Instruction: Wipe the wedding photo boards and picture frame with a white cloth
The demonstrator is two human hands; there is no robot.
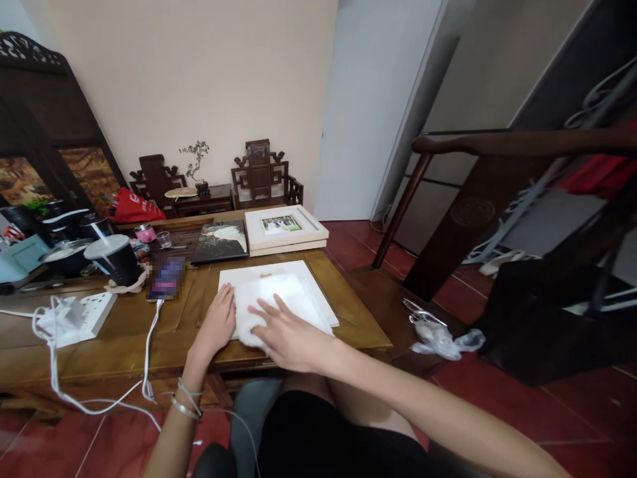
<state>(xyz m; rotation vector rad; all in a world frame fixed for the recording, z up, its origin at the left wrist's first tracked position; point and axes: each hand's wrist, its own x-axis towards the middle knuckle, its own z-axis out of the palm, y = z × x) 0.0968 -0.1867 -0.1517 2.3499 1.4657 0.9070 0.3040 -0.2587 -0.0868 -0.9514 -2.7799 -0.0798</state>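
A flat white panel [313, 292], with a small tan piece near its far edge, lies on the wooden table in front of me. Spread over part of it is a fluffy white cloth [249, 299]. My right hand [286, 335] lies on the cloth, palm down, its fingers apart and stretched out. At the panel's near left edge my left hand [219, 322] grips the side, fingers close together; the underside of its grip is hidden. Just beyond the panel are a dark picture with a white shape [223, 242] and stacked pale picture frames [288, 229].
To the left on the table [199, 285] are a phone [166, 279] on a charging cable, a power strip [92, 318] and a lidded dark cup [117, 259]. A dark wooden chair [448, 212] stands to the right, with crumpled clear plastic [442, 338] beside it.
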